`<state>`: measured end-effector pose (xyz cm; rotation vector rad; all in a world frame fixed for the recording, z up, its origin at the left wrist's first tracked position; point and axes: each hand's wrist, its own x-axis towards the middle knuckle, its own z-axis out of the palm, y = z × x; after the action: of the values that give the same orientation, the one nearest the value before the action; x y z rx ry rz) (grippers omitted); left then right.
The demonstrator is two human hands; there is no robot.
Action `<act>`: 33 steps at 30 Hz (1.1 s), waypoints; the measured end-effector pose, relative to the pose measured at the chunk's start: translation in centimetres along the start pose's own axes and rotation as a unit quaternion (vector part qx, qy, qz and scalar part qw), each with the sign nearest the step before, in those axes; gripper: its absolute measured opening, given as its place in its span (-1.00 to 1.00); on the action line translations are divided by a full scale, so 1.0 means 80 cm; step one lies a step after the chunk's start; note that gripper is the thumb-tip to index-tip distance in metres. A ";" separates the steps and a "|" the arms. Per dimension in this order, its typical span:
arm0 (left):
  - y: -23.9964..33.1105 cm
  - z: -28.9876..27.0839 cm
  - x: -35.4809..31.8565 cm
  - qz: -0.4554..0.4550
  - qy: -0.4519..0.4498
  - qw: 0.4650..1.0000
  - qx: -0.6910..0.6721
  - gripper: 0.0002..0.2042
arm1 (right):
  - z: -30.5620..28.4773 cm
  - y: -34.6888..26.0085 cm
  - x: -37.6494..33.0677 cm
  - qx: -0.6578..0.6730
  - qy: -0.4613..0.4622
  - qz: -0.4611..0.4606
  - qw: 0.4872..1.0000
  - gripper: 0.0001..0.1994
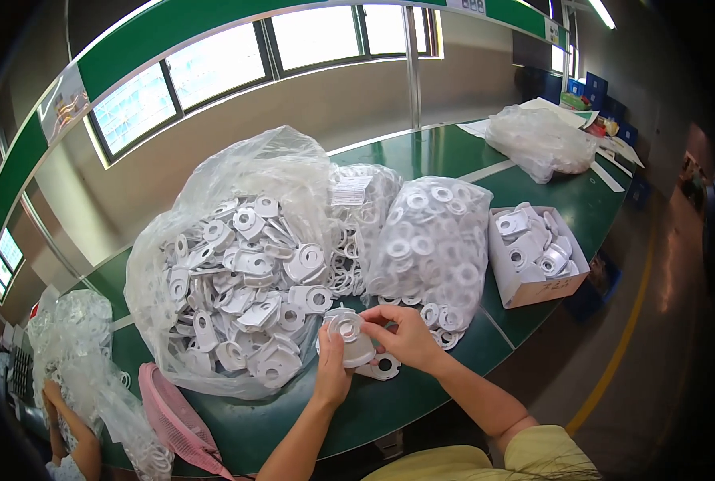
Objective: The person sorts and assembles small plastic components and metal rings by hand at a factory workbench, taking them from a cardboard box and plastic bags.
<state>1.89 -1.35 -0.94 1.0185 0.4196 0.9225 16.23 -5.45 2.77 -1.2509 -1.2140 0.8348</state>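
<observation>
Far left at 8 o'clock: a clear bag of white rings (81, 353), a pink mesh thing (177, 421) beside it, and another person's arm (73, 437) at the lower edge. Next, at 10 o'clock of the hands, a big open clear bag (229, 264) heaped with white plastic plates, each with a round hole, still very full.

Centre: left hand (331, 370) is closed around a white plate (349, 341), thumb on its face. Right hand (409, 337) pinches a white ring (346, 325) at the plate's top, fingers curled, seemingly pressing it on. One more white piece (384, 366) lies on the green tabletop (421, 393), just under the right hand.

At 12 to 1 o'clock: a closed clear bag of flat rings (433, 240), packed, a few spilled at its foot. At 2 o'clock: a small cardboard box (537, 289), roughly half full of white plates with rings. Far 1 o'clock: another clear bag (537, 140), contents unclear.

Judgement: early going; the box holds few, the bags hold most.
</observation>
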 end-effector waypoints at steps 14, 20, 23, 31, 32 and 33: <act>0.013 -0.020 0.005 -0.046 0.016 0.967 0.252 -0.39 | 0.001 0.021 0.043 -0.036 -0.105 0.015 0.994 -0.83; 0.011 -0.027 0.008 0.010 0.150 0.957 0.247 -0.40 | 0.043 0.016 0.030 -0.236 0.043 -0.255 0.937 -0.82; 0.027 -0.023 0.010 0.019 0.185 0.966 0.181 -0.40 | 0.048 0.016 0.029 -0.194 0.050 -0.330 0.922 -0.79; 0.041 -0.045 0.015 -0.198 0.121 0.970 0.074 -0.41 | -0.001 -0.001 0.073 -0.098 0.167 -0.182 0.964 -0.86; 0.041 -0.042 0.014 -0.199 0.120 0.970 0.073 -0.41 | -0.019 -0.004 0.075 -0.078 0.161 -0.100 0.979 -0.84; 0.042 -0.042 0.015 -0.205 0.110 0.972 0.042 -0.41 | -0.027 -0.001 0.074 -0.078 0.162 -0.101 0.979 -0.84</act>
<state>-1.23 2.15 0.42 0.8633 0.8291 0.6480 19.58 -0.31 4.27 -1.3052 -1.1310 0.3750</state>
